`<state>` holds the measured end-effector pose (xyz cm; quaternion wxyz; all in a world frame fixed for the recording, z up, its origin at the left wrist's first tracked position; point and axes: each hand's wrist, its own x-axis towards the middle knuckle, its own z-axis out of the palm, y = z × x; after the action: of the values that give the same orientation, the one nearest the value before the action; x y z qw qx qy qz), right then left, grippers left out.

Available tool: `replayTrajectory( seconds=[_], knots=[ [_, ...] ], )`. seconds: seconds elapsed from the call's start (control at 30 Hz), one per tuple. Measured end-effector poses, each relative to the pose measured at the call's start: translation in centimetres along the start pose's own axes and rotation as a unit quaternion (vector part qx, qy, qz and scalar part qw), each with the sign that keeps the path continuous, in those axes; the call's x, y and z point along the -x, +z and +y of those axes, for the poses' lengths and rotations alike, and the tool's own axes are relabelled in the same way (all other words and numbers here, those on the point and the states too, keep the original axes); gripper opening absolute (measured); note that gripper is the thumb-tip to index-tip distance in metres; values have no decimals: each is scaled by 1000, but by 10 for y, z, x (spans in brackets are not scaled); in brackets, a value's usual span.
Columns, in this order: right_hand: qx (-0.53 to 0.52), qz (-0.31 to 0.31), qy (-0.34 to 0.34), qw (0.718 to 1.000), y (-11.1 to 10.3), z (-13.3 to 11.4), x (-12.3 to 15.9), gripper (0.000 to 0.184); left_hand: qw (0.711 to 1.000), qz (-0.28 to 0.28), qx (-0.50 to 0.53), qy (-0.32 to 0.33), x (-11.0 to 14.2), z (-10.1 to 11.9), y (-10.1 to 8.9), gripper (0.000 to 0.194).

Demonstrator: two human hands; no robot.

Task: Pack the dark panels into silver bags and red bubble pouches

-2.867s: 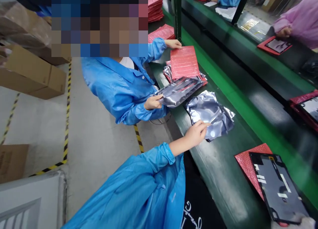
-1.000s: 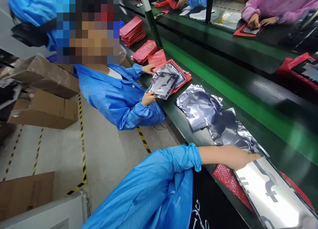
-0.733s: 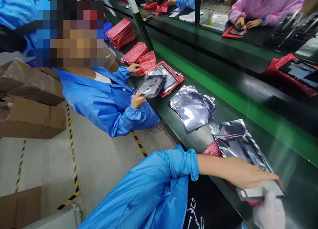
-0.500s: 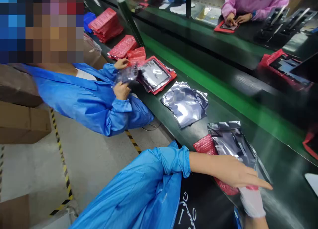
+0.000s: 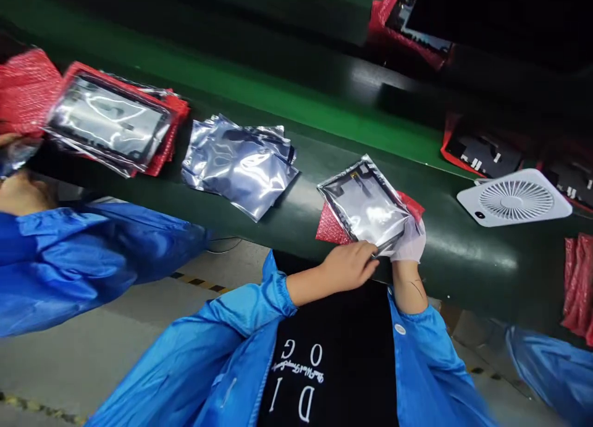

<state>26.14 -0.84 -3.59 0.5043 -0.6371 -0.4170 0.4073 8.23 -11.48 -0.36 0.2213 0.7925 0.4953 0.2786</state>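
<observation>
In front of me a flat panel in a shiny clear-grey anti-static bag [image 5: 365,198] lies tilted over a red bubble-wrap bag [image 5: 332,224]. My left hand [image 5: 351,266], bare, has its fingers closed on the near edge of the bagged panel. At its right corner my right hand [image 5: 410,240], in a white glove, grips the same bag; part of the gloved fingers is hidden by the bag and the red wrap. To the left lies a loose pile of silvery anti-static bags [image 5: 238,164], apart from both hands.
A co-worker's hand [image 5: 25,195] and blue sleeve are at the left, beside a stack of bagged panels on red wrap [image 5: 111,118]. A white fan [image 5: 516,198] lies on the right of the green bench [image 5: 315,144]. Red-wrapped panels [image 5: 486,152] are behind it.
My view has swung right and down. My left hand, stretched flat over the bag before, now grips its near edge. The bagged panel has turned, and the gloved hand now holds its right corner.
</observation>
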Motion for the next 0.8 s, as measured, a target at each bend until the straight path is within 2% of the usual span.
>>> replayTrajectory(
  seconds=[0.07, 0.13, 0.2, 0.27, 0.37, 0.47, 0.57, 0.67, 0.8],
  knots=[
    [27, 3, -40, 999, -5, -2, -6, 49, 998, 34, 4, -44, 11, -13, 3, 23],
    [103, 21, -80, 991, -14, -7, -10, 53, 996, 63, 0, -67, 14, -30, 0, 28],
    [184, 53, -105, 976, -23, -13, -16, 58, 995, 62, -19, -80, 9, -46, -5, 32],
    [235, 57, -112, 964, -29, -17, -26, 61, 993, 37, -55, -96, -1, -60, -13, 33],
    [271, -20, -110, 956, -29, -20, -51, 53, 988, 7, -105, -109, -15, -74, -25, 35],
    [298, -113, -106, 942, -19, -20, -73, 29, 987, 2, -127, -103, -24, -82, -32, 42],
    [327, -138, -117, 928, -7, -21, -84, 14, 987, -11, -128, -99, -29, -87, -34, 47],
    [335, -104, -142, 926, -2, -27, -82, 6, 986, -24, -135, -91, -37, -96, -38, 32],
    [240, 21, -227, 944, -11, -43, -77, 9, 982, -20, -169, -77, -54, -117, -58, 23]
  ],
)
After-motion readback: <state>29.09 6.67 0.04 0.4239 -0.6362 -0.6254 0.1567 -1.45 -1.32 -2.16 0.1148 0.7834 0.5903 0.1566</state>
